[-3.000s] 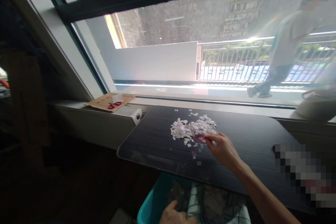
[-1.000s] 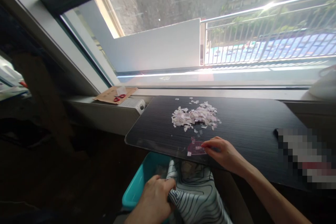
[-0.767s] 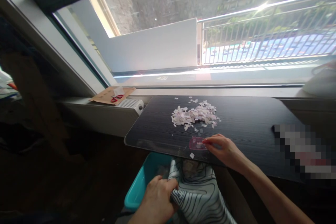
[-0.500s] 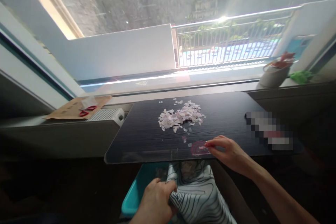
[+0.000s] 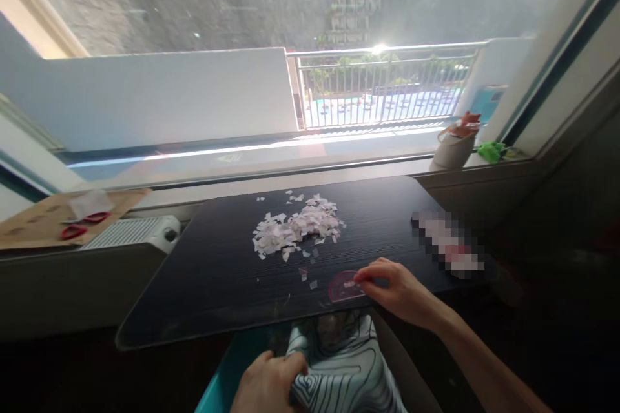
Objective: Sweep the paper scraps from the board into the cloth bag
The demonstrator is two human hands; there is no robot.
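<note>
My right hand [image 5: 392, 287] pinches the right end of a pink see-through protractor [image 5: 341, 289], which lies at the near edge of the dark tabletop [image 5: 217, 290]. Small scraps show on or beneath the protractor. Below the table edge, my left hand [image 5: 271, 382] is closed on the edge of a pale cloth [image 5: 353, 371] with black wavy lines, spread over my lap. Beyond the protractor lies a heap of torn white paper scraps [image 5: 300, 226]. Several loose scraps [image 5: 310, 276] are scattered between the heap and the protractor.
A teal bin [image 5: 220, 377] stands below the table by my left hand. Red-handled scissors [image 5: 82, 224] rest on brown paper [image 5: 29, 226] at the left sill. A blurred-out object [image 5: 448, 245] is at the table's right. A white pot-like container [image 5: 453, 150] and green thing [image 5: 491, 151] stand on the sill.
The view has swung right, so everything appears further left. Both hands keep their holds, and the protractor stays at about the same place on the table.
</note>
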